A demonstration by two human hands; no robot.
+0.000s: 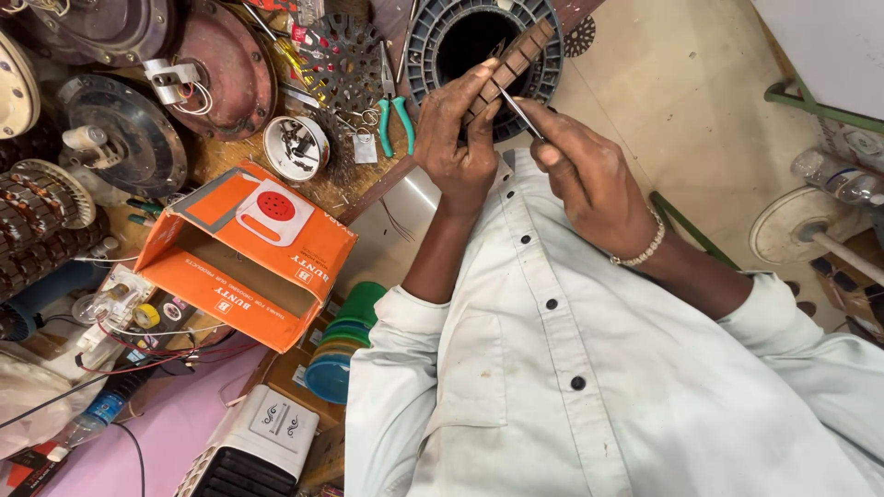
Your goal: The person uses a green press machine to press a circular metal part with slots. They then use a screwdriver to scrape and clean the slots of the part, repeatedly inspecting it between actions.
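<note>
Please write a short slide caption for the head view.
Left hand holds a slotted brown strip; right hand works it with a thin metal tool.

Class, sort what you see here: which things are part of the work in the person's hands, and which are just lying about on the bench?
In hand:
left hand holding a brown slotted strip
right hand holding a thin metal tool

Lying about:
green-handled pliers
open orange cardboard box
small round tin of parts
grey ribbed ring

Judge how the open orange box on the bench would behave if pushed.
The orange box looks like thin cardboard and its open side shows nothing inside, so it is probably light and would slide easily. Its walls would likely buckle under a squeeze. It lies tilted on clutter, so it may tip.
</note>
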